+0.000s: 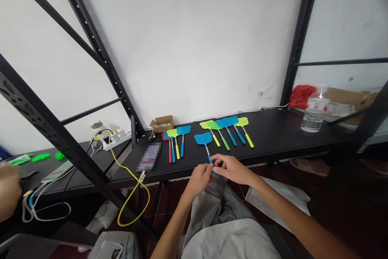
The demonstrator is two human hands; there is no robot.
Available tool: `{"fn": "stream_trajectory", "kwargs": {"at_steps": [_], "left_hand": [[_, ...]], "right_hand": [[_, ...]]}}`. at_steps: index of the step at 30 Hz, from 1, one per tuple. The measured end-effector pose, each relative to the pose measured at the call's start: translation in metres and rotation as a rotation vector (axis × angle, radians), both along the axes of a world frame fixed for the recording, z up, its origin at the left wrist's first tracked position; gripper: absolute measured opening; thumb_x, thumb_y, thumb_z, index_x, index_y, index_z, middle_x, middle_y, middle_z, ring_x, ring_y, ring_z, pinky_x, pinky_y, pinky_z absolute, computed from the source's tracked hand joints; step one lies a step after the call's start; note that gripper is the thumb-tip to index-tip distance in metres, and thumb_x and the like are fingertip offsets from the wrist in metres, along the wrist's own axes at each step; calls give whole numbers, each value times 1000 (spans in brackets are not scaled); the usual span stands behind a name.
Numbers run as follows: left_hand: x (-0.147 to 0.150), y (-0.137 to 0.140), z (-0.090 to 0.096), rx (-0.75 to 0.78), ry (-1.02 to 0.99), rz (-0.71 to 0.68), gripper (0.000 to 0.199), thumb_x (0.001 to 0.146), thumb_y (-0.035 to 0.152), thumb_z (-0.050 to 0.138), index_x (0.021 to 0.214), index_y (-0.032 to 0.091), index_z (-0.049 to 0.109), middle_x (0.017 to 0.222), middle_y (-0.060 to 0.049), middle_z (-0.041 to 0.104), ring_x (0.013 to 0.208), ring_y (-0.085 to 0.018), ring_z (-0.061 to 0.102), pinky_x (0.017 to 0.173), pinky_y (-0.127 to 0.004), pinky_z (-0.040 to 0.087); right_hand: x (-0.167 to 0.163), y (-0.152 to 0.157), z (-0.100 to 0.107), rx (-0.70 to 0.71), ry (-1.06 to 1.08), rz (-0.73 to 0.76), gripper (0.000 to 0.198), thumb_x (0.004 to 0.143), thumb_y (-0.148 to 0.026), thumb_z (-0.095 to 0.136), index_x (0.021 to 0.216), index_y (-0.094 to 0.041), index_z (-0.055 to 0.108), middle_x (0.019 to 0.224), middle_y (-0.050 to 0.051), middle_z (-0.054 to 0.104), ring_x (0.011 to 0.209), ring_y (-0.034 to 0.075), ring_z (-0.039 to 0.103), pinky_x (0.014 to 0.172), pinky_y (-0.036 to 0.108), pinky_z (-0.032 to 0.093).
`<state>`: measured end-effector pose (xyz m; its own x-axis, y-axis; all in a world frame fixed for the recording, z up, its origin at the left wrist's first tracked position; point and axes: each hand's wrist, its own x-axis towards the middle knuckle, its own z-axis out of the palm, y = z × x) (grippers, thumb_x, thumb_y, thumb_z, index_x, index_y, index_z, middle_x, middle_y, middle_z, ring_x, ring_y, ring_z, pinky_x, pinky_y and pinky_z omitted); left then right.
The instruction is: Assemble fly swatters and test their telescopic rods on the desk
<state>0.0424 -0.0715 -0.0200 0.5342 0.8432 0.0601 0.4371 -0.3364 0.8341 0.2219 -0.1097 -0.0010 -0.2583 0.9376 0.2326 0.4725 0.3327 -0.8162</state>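
A blue fly swatter (203, 139) with a blue grip and a metal shaft points away from me over the front edge of the black shelf. My left hand (200, 178) is closed around the lower end of its grip. From the other side, my right hand (232, 168) pinches the same grip with bent fingers. To the left lies a row of swatters: a red swatter (170, 152), a yellow swatter (175, 142) and two blue ones, partly overlapping. On the right several more overlap, among them a green swatter (223, 137) and a yellow-green swatter (246, 129).
A small open cardboard box (162, 124) stands by the wall, near a blurred phone (149, 157) with a yellow cable (129, 170). A water bottle (313, 111) stands at the right, by a red bag (302, 95). Black uprights frame both sides. Another person's hand (9, 192) shows far left.
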Motion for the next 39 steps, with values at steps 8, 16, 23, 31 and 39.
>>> {"fn": "stream_trajectory", "kwargs": {"at_steps": [8, 16, 23, 31, 39], "left_hand": [[-4, -1, 2, 202, 209, 72, 53, 92, 53, 33, 64, 17, 59, 59, -2, 56, 60, -15, 50, 56, -24, 27], [-13, 0, 17, 186, 221, 58, 50, 85, 57, 45, 66, 16, 64, 59, -1, 56, 60, -14, 48, 55, -24, 28], [-39, 12, 31, 256, 223, 143, 47, 86, 57, 44, 79, 17, 67, 66, -1, 60, 63, -15, 53, 57, -23, 32], [-57, 30, 22, 282, 526, 483, 55, 90, 53, 41, 134, 22, 51, 77, -6, 68, 86, -24, 64, 64, -26, 38], [-54, 29, 22, 279, 640, 548, 70, 88, 56, 38, 146, 17, 35, 103, -15, 69, 99, -31, 63, 71, -32, 43]], "right_hand": [[-7, -6, 4, 75, -184, -25, 31, 77, -29, 65, 107, -25, 61, 90, 2, 65, 69, 15, 57, 60, 25, 37], [-10, -13, 13, 52, -252, -78, 21, 77, -31, 64, 97, -26, 57, 73, -2, 66, 63, 16, 56, 55, 26, 31], [-12, -22, 21, 4, -301, 4, 15, 81, -38, 61, 81, -23, 64, 70, -1, 68, 61, 16, 58, 54, 26, 33], [-14, -24, 19, -37, -385, 116, 22, 82, -39, 57, 77, -22, 71, 70, 0, 70, 63, 16, 62, 53, 25, 35], [-13, -23, 19, -24, -381, 71, 25, 82, -41, 56, 76, -22, 71, 71, 1, 70, 62, 17, 62, 53, 25, 34]]}}
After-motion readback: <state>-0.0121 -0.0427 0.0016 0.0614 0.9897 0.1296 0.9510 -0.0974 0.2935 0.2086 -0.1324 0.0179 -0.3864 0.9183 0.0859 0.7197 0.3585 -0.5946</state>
